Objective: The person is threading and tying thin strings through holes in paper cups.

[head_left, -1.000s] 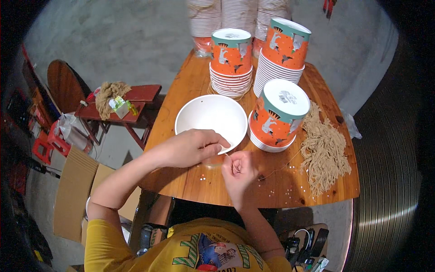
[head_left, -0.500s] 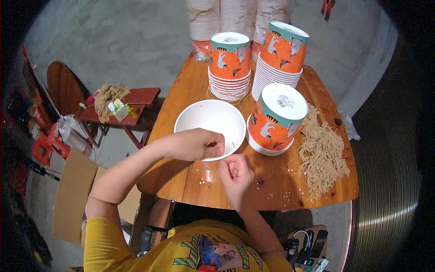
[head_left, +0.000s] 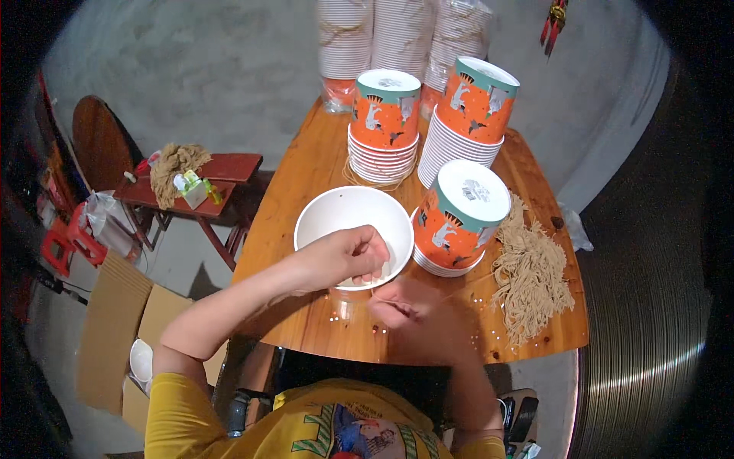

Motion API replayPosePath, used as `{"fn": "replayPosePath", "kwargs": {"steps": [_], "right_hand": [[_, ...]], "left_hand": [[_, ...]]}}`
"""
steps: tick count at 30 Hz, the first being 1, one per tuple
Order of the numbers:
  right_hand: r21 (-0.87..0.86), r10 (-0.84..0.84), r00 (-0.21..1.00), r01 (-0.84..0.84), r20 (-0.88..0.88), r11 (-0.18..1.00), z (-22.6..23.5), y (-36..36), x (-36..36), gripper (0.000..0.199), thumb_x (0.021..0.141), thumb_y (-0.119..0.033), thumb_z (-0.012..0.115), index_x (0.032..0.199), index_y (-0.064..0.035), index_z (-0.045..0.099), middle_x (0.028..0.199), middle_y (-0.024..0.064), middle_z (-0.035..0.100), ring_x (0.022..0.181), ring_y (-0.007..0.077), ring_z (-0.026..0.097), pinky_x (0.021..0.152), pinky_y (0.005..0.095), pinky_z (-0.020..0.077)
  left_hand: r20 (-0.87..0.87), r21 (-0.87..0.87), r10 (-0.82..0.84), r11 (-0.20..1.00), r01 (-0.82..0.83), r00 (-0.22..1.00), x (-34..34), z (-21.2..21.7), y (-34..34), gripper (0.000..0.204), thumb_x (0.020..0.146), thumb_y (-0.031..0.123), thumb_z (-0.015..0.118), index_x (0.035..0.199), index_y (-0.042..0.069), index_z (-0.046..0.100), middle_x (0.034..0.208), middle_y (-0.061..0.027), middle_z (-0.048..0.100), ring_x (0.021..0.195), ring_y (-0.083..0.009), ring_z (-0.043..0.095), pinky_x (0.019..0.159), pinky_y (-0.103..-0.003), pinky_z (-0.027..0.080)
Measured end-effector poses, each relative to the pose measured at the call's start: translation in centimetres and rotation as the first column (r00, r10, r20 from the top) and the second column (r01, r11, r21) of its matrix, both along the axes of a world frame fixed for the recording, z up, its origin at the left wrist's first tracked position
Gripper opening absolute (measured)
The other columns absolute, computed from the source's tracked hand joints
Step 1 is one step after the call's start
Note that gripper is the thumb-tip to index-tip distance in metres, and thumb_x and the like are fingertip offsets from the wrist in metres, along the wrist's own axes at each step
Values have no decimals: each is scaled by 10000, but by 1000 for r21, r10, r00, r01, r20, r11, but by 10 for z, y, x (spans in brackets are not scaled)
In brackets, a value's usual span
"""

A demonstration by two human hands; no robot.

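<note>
An open white paper bucket (head_left: 325,216) stands upright near the table's front edge, with a small hole in its far wall. My left hand (head_left: 353,256) reaches over the near rim, its fingers pinched together inside the bucket; what they hold, if anything, is hidden. Just outside the rim, my right hand (head_left: 401,302) is closed and partly smeared by motion. A thin cord (head_left: 388,297) seems to run from the rim into its fingers. Right beside the bucket is a short upside-down stack of orange and green printed paper buckets (head_left: 451,229).
Behind stand two taller upside-down bucket stacks (head_left: 387,115) (head_left: 475,103) and wrapped stacks (head_left: 344,46) by the wall. A heap of tan cords (head_left: 531,275) lies at right. White specks dot the wooden table (head_left: 306,329). A red bench (head_left: 229,167) and cardboard box (head_left: 115,329) are at left.
My right hand has drawn slightly away from the rim, downward and blurred. My left hand has shifted a little inside the bucket. The whole view has tilted slightly.
</note>
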State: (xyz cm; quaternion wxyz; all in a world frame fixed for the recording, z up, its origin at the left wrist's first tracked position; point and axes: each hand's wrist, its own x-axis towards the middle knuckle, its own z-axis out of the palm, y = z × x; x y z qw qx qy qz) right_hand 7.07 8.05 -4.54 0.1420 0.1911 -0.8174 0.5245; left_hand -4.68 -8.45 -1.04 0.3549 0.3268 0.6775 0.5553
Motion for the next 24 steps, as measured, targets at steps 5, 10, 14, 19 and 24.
{"fn": "replayPosePath", "kwargs": {"steps": [5, 10, 14, 19, 24], "right_hand": [[-204, 110, 857, -6, 503, 979, 46, 20, -13, 110, 887, -120, 614, 935, -25, 644, 788, -19, 600, 768, 57, 555, 703, 224, 451], [-172, 132, 843, -48, 522, 984, 53, 19, -36, 133, 884, -160, 609, 928, -38, 636, 753, -10, 584, 694, 66, 533, 625, 239, 444], [-8, -157, 958, 164, 238, 987, 35, 17, -45, 141, 861, -174, 613, 891, -36, 622, 751, 40, 602, 643, 113, 546, 579, 294, 455], [109, -360, 925, 347, 125, 931, 15, 19, -46, 166, 832, -179, 661, 831, -24, 602, 746, 63, 598, 611, 147, 549, 573, 305, 455], [28, -393, 874, 402, 285, 915, 8, 7, -19, 194, 820, -186, 683, 798, -17, 590, 704, 83, 587, 609, 163, 565, 562, 302, 449]], "left_hand": [[53, 28, -47, 999, 45, 998, -2, 2, -4, 150, 926, 125, 552, 1010, 2, 541, 790, -1, 571, 737, -62, 514, 666, -208, 433], [-3, -8, -62, 998, 62, 998, -5, -4, -4, 139, 925, 154, 568, 949, 20, 591, 810, 21, 570, 733, -58, 501, 667, -205, 423], [88, -63, -99, 993, 105, 991, -1, 7, -3, 157, 916, 180, 584, 948, 31, 621, 817, 28, 573, 714, -51, 488, 659, -206, 420], [139, -79, -166, 981, 178, 976, -5, 6, -4, 162, 902, 163, 583, 960, 18, 627, 812, 20, 582, 718, -53, 502, 653, -207, 423], [157, -62, -64, 995, 75, 986, -2, 5, -4, 161, 888, 139, 589, 949, -4, 631, 804, -1, 594, 708, -60, 512, 633, -206, 425]]}}
